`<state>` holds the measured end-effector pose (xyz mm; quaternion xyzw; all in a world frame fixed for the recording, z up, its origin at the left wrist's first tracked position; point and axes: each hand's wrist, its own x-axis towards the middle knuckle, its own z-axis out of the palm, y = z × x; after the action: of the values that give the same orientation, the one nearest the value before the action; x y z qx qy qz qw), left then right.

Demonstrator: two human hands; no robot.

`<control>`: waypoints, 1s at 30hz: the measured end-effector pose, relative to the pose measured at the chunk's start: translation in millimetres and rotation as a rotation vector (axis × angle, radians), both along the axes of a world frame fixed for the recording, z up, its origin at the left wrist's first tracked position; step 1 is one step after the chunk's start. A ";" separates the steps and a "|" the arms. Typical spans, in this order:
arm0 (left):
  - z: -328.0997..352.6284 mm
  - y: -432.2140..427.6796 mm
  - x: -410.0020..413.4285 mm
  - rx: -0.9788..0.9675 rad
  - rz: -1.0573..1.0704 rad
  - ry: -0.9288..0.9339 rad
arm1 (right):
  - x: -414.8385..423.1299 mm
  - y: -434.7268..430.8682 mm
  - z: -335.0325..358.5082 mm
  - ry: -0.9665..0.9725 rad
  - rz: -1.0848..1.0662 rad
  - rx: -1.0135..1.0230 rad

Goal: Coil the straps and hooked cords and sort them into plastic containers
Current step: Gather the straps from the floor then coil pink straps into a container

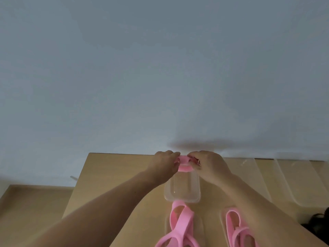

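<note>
Pale blue wall is seen behind a wooden table [124,175]; a pink strap [183,164] is pinched between the curled fingers of the left hand [164,164] and right hand [207,164], above a clear container [182,188]; coiling is judged in hand; lowering the coil inside is required next.

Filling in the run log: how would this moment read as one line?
phase: coiling | left hand: pinches pink strap | right hand: pinches same strap | strap: at far end of clear container, not yet inside
</note>
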<state>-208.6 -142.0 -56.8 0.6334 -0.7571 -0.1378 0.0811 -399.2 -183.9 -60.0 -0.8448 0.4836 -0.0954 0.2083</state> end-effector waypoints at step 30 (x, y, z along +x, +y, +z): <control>-19.4 -9.0 -7.1 -0.081 -0.084 -0.470 | 32.5 3.4 -19.2 0.436 0.077 -0.449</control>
<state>-215.7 -151.1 -76.3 0.6121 -0.7859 0.0406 -0.0776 -366.7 -180.6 -79.2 -0.8879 0.4513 -0.0083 -0.0884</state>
